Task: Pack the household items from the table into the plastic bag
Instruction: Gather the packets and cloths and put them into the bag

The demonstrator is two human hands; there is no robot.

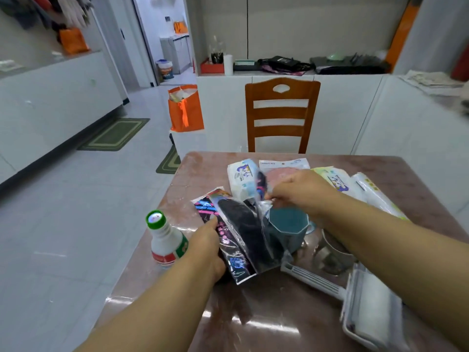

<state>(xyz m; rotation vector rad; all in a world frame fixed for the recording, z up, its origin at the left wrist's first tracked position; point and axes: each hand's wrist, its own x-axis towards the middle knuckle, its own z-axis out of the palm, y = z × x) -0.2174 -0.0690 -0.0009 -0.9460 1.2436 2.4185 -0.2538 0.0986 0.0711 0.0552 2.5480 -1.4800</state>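
Clear packets of dark items, gripped by left hand, right hand fingers pinching their top.

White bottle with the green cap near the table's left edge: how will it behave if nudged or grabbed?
The bottle stands upright and narrow-necked near the table edge, so a nudge could tip it. Round body: probably rolls once down. Glossy plastic looks rigid, maybe slippery.
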